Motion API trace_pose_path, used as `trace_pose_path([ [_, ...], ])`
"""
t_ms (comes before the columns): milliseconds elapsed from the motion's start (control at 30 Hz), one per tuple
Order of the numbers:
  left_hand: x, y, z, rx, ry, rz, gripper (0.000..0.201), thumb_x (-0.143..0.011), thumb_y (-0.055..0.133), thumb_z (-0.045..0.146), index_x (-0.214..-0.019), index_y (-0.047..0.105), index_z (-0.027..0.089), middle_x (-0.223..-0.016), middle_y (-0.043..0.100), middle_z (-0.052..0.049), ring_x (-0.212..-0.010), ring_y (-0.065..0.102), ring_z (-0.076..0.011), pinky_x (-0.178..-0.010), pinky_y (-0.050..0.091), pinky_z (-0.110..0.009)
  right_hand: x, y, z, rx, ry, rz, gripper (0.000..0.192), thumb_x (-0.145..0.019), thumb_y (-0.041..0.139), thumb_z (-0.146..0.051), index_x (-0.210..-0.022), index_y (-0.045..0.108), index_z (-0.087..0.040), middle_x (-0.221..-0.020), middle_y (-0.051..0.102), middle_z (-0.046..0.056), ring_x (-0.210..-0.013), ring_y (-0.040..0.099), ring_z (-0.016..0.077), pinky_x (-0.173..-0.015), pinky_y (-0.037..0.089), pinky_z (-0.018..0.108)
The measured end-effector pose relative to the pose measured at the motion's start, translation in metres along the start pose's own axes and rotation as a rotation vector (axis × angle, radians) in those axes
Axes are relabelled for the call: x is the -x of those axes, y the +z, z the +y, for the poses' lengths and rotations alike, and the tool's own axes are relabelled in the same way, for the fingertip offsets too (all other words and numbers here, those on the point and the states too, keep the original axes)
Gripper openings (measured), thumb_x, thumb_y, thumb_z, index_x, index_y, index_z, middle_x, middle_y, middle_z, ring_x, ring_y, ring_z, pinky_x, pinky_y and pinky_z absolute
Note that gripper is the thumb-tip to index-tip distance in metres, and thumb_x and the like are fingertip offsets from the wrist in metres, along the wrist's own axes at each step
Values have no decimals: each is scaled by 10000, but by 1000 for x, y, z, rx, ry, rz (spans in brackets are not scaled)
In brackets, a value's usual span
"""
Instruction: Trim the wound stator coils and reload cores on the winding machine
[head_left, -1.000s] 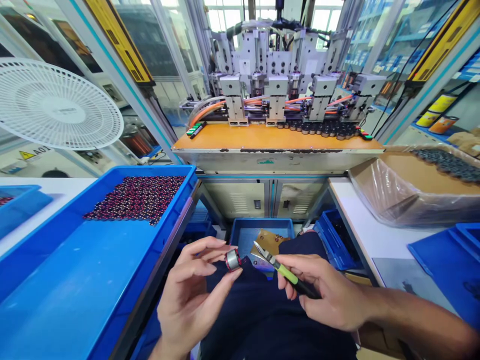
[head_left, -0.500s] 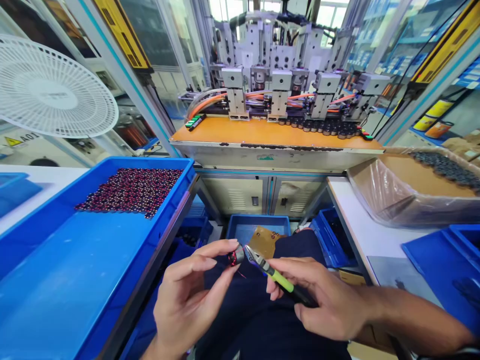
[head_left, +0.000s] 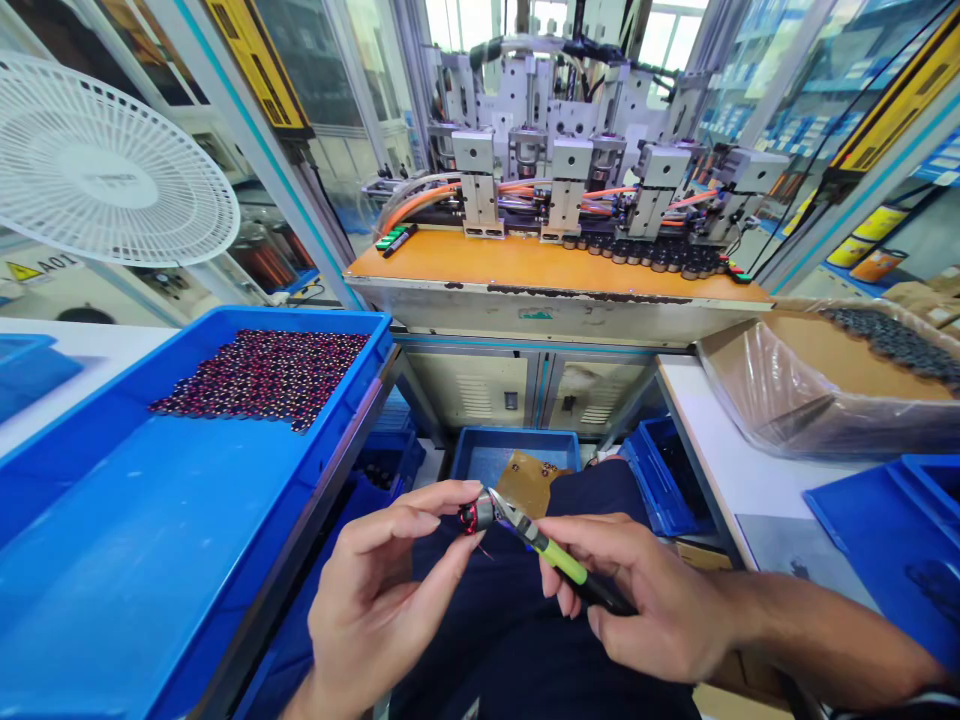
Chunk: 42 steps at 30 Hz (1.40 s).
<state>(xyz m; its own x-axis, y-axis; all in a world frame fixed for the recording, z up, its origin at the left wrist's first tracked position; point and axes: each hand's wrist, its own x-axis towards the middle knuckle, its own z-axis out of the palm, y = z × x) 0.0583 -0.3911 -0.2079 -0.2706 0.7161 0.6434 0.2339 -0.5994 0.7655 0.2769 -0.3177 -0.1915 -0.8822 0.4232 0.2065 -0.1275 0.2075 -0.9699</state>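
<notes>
Coil (head_left: 474, 515): small, round, metal-sided with a red glow at its face, pinched between thumb and fingertips of my left hand (head_left: 382, 600), held over my lap in dark blue cloth. Left grip narrow, closed on the coil.

Cutters (head_left: 551, 555): green-and-black handle, steel tips touching the coil's right side. My right hand (head_left: 652, 600) wraps the handle, grip closed around it.

Small blue bin (head_left: 480, 455): just beyond the hands, low under the desk, with a brown card (head_left: 529, 480) in it.

Blue tray (head_left: 150, 560): to my left, a flat patch of dark red coils (head_left: 266, 375) at its far end.

White fan (head_left: 105, 170): behind the tray.

Orange machine deck (head_left: 547, 270): straight ahead, grey clamps and orange hoses above.

Plastic-lined box (head_left: 817, 385): right, on the white desk (head_left: 735, 460).
</notes>
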Motion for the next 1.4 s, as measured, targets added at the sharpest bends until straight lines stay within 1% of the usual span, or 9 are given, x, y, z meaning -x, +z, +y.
trace_pose_path([
  [467, 0, 0, 2, 17, -30, 20, 563, -676, 677, -160, -1082, 573, 215, -1097, 757, -38, -1012, 736, -201, -880, 637, -318, -1, 2, 0, 9, 72, 2, 743, -679, 513, 49, -1376, 510, -207, -905, 551, 19, -718, 523, 94, -679, 486, 235],
  [767, 0, 0, 2, -8, -29, 15, 566, -676, 689, -149, -1088, 576, 223, -1080, 758, -36, -1010, 736, -208, -863, 644, -323, -1, 1, 1, -39, 56, -20, 728, -690, 508, 7, -1388, 486, -199, -944, 554, 37, -740, 535, 104, -676, 493, 249],
  [833, 0, 0, 3, -9, -33, 18, 566, -677, 693, -144, -1090, 579, 225, -1079, 759, -36, -1008, 736, -210, -864, 645, -327, -1, 0, -1, -33, 78, -23, 652, -686, 513, -1, -1314, 533, -175, -920, 549, 31, -725, 530, 100, -671, 483, 243],
  [933, 0, 0, 2, -7, -42, 14, 559, -678, 691, -146, -1085, 581, 223, -1079, 759, -39, -1006, 737, -210, -865, 644, -326, -2, -1, -5, 7, 139, -21, 454, -685, 531, -11, -1111, 605, -147, -849, 539, 11, -685, 498, 87, -644, 453, 221],
  [1033, 1, 0, 2, -9, -44, 14, 549, -680, 695, -137, -1080, 585, 225, -1066, 759, -38, -1001, 736, -211, -857, 647, -333, -4, -1, -8, 53, 189, -3, 291, -690, 559, -31, -950, 612, -150, -767, 519, -14, -650, 455, 80, -612, 421, 205],
  [1100, 1, 0, 1, -14, -45, 14, 545, -681, 702, -127, -1080, 592, 227, -1049, 758, -34, -987, 736, -208, -858, 646, -340, -4, 0, -8, 52, 213, 18, 242, -694, 564, -38, -905, 608, -149, -739, 503, -22, -640, 439, 77, -611, 413, 205],
  [1200, 1, 0, 1, -20, -53, 13, 547, -686, 702, -120, -1091, 600, 234, -1054, 753, -32, -986, 732, -198, -868, 639, -335, -5, 1, -5, 1, 213, 62, 315, -723, 556, -60, -1021, 624, -138, -790, 524, -3, -673, 469, 83, -650, 444, 219],
  [1300, 0, -2, 2, -39, -63, 18, 556, -699, 705, -103, -1127, 629, 244, -1060, 752, -38, -1000, 726, -195, -867, 634, -322, -5, 0, -1, -69, 176, 93, 533, -744, 546, -81, -1272, 564, -148, -945, 561, 50, -767, 538, 110, -734, 499, 275],
  [1400, -1, -10, 2, -20, -143, 22, 424, -729, 734, -26, -1056, 714, 243, -1032, 760, -64, -988, 728, -210, -823, 638, -310, -4, -1, 2, -97, 155, 86, 629, -759, 568, -88, -1380, 510, -175, -1002, 571, 72, -823, 566, 127, -787, 519, 313],
])
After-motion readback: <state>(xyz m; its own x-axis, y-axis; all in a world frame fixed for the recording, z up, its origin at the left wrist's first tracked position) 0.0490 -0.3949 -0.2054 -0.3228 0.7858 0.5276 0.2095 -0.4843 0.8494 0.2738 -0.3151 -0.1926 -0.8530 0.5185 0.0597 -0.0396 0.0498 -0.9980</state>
